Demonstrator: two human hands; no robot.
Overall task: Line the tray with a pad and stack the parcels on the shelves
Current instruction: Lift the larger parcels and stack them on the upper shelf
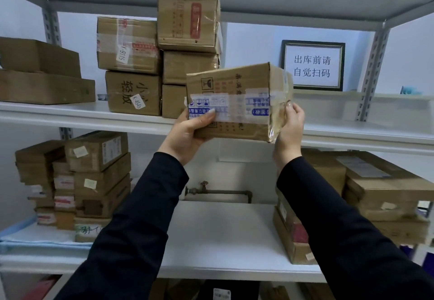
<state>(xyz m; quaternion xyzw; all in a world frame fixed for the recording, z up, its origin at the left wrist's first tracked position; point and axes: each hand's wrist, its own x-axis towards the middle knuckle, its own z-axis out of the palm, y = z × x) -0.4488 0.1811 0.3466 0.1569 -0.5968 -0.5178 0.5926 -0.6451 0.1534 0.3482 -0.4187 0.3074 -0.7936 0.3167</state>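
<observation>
The left hand (187, 133) grips the lower left corner of a brown cardboard parcel banded with white-and-blue printed tape (237, 102), thumb lying across the tape on the near face and fingers underneath. The right hand (290, 126) clasps the parcel's right end, fingertips curled onto glossy clear tape. Both arms wear dark sleeves (141, 217). The parcel is held in the air, slightly tilted, in front of the white upper shelf (352, 130) and not resting on it. Just left of it and farther back, a stack of taped brown cardboard boxes (159, 60) stands on that shelf. To the right, a black-framed white sign with black characters (313, 66) leans against the far wall. Below, the white lower shelf (223, 241) carries parcel stacks at its left (94, 177) and right (375, 196), with a rusty wall pipe (218, 191) between them.
</observation>
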